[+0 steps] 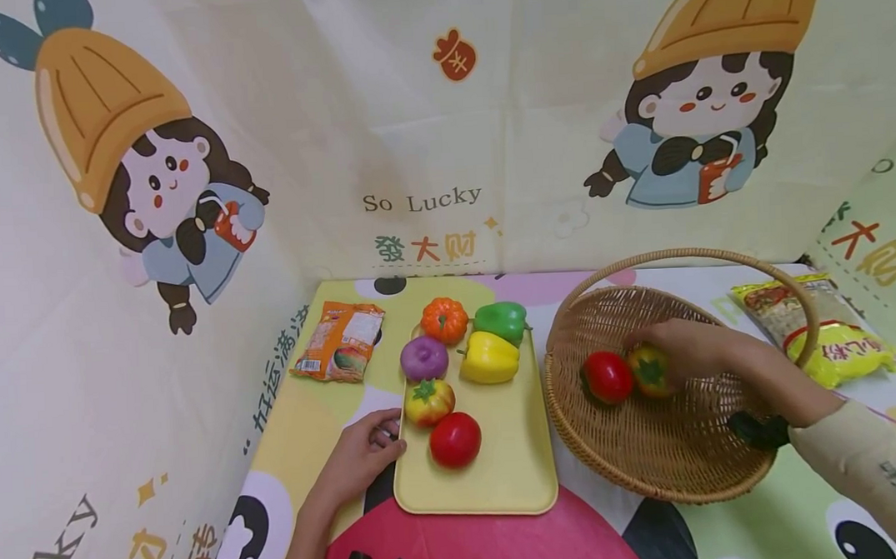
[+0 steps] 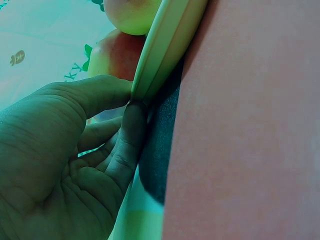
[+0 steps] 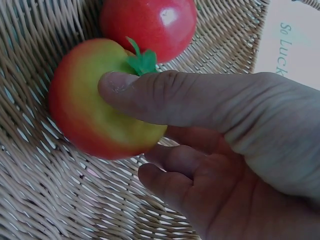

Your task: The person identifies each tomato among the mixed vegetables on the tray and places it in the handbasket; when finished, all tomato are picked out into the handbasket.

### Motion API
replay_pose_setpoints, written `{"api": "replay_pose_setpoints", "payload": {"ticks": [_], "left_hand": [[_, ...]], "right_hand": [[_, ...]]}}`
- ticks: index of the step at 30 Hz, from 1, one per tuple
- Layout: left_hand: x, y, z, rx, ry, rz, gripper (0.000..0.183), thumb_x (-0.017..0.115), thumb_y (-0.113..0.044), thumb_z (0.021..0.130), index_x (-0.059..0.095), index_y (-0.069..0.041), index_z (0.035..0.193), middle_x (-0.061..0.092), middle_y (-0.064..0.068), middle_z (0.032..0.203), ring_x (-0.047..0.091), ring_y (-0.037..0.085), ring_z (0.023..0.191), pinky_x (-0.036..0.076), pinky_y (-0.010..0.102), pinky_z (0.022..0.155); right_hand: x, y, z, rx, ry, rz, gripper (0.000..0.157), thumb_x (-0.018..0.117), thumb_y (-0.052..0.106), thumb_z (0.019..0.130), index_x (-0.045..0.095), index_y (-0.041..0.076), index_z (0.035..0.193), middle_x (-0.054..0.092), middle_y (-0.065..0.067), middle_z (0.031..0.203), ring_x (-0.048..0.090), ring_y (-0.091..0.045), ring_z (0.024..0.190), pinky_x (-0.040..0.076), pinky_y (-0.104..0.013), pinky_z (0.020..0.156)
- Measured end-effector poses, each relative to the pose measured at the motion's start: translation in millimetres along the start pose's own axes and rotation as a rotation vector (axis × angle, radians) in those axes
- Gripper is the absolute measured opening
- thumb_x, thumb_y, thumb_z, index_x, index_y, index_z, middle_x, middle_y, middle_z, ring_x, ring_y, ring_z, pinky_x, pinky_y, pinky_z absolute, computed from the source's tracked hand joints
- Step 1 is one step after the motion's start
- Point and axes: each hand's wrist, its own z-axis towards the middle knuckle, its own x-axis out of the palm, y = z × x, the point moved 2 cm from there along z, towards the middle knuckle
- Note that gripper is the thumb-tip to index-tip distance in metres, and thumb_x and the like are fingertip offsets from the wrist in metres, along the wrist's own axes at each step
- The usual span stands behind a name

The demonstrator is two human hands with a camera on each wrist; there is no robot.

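My left hand point(image 1: 360, 457) pinches the left rim of the yellow tray point(image 1: 504, 456); in the left wrist view the thumb and a finger meet at its edge point(image 2: 157, 55). On the tray lie a red tomato point(image 1: 456, 440), a yellow-red tomato point(image 1: 428, 403), a purple round vegetable point(image 1: 424, 359), a small orange pumpkin point(image 1: 444, 320), a yellow bell pepper point(image 1: 490, 358) and a green bell pepper point(image 1: 501, 323). Inside the wicker basket point(image 1: 628, 447), my right hand point(image 1: 676, 349) holds another yellow-red tomato point(image 3: 95, 105), thumb across its top near the green stem. Beside it sits a red tomato point(image 1: 608, 377).
An orange snack packet point(image 1: 341, 341) lies left of the tray. Behind the basket's right side is a yellow-and-clear bag point(image 1: 825, 325). The basket's tall handle point(image 1: 687, 254) arches over its opening. A printed cloth wall point(image 1: 517, 143) stands behind the table.
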Motion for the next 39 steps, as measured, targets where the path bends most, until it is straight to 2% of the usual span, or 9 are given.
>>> {"api": "replay_pose_setpoints", "payload": {"ticks": [16,19,23,25,28,31,34,37,39], "left_hand": [[0.9,3.3,-2.3,-0.008,0.002,-0.002,0.044,0.074,-0.016,0.088,0.061,-0.008,0.129,0.060,0.001,0.097,0.061,0.016,0.080,0.050,0.026,0.070],[0.5,4.0,-2.6,-0.011,0.000,0.005,0.044,0.075,-0.017,0.088,0.062,-0.008,0.129,0.060,0.001,0.097,0.061,0.015,0.080,0.051,0.026,0.070],[0.0,4.5,-2.7,-0.015,-0.008,0.008,0.044,0.075,-0.017,0.088,0.062,-0.008,0.129,0.060,0.001,0.097,0.060,0.015,0.080,0.051,0.026,0.071],[0.0,4.2,-2.9,-0.013,-0.005,0.006,0.044,0.075,-0.018,0.088,0.062,-0.009,0.129,0.060,0.000,0.097,0.061,0.015,0.080,0.051,0.026,0.071],[-0.1,3.4,-2.9,0.001,0.003,0.007,0.044,0.074,-0.018,0.089,0.061,-0.008,0.130,0.060,0.000,0.097,0.061,0.014,0.080,0.051,0.027,0.071],[-1.2,2.3,-2.2,0.018,0.000,0.012,0.044,0.074,-0.017,0.089,0.061,-0.007,0.129,0.061,0.000,0.097,0.061,0.014,0.080,0.051,0.027,0.070],[-2.5,1.2,-0.4,0.019,-0.010,0.021,0.043,0.074,-0.016,0.089,0.062,-0.009,0.129,0.061,-0.001,0.097,0.061,0.014,0.080,0.051,0.027,0.070],[-2.5,0.4,1.1,0.011,-0.013,0.025,0.043,0.074,-0.017,0.089,0.062,-0.010,0.129,0.060,-0.001,0.097,0.061,0.014,0.080,0.051,0.027,0.071],[-1.6,1.0,1.3,0.006,-0.008,0.021,0.043,0.074,-0.017,0.089,0.061,-0.009,0.129,0.061,-0.001,0.097,0.061,0.014,0.080,0.051,0.027,0.071]], "right_hand": [[1.6,-1,0,0.022,0.008,0.022,0.076,0.089,0.009,0.068,0.056,0.005,0.136,0.062,-0.012,0.117,0.058,-0.030,0.101,0.053,-0.052,0.082],[-1.2,3,-2,0.018,0.001,0.025,0.078,0.090,0.012,0.067,0.056,0.005,0.136,0.062,-0.013,0.119,0.058,-0.030,0.102,0.054,-0.050,0.080],[-10.5,15,-13,0.012,-0.032,0.029,0.080,0.090,0.016,0.069,0.053,0.003,0.139,0.059,-0.019,0.127,0.057,-0.037,0.109,0.056,-0.048,0.076],[-16.2,26,-22,0.005,-0.065,0.023,0.079,0.088,0.017,0.073,0.050,0.002,0.141,0.055,-0.022,0.133,0.054,-0.043,0.116,0.055,-0.050,0.077],[-22.9,50,-39,-0.030,-0.149,-0.022,0.075,0.084,0.025,0.080,0.049,0.005,0.143,0.052,-0.020,0.138,0.051,-0.042,0.122,0.054,-0.051,0.081],[-25.7,85,-57,-0.069,-0.256,-0.055,0.073,0.082,0.033,0.081,0.050,0.012,0.143,0.055,-0.011,0.137,0.057,-0.032,0.118,0.053,-0.049,0.084],[-23.0,121,-70,-0.127,-0.342,-0.048,0.073,0.083,0.037,0.080,0.050,0.021,0.143,0.056,-0.001,0.135,0.060,-0.020,0.110,0.055,-0.042,0.081],[-13.6,152,-76,-0.177,-0.354,-0.026,0.072,0.079,0.045,0.082,0.048,0.029,0.144,0.055,0.006,0.135,0.060,-0.010,0.105,0.055,-0.034,0.080],[-4.3,167,-75,-0.193,-0.325,0.020,0.072,0.074,0.050,0.084,0.045,0.031,0.147,0.053,0.007,0.138,0.060,-0.009,0.104,0.055,-0.031,0.078]]}}
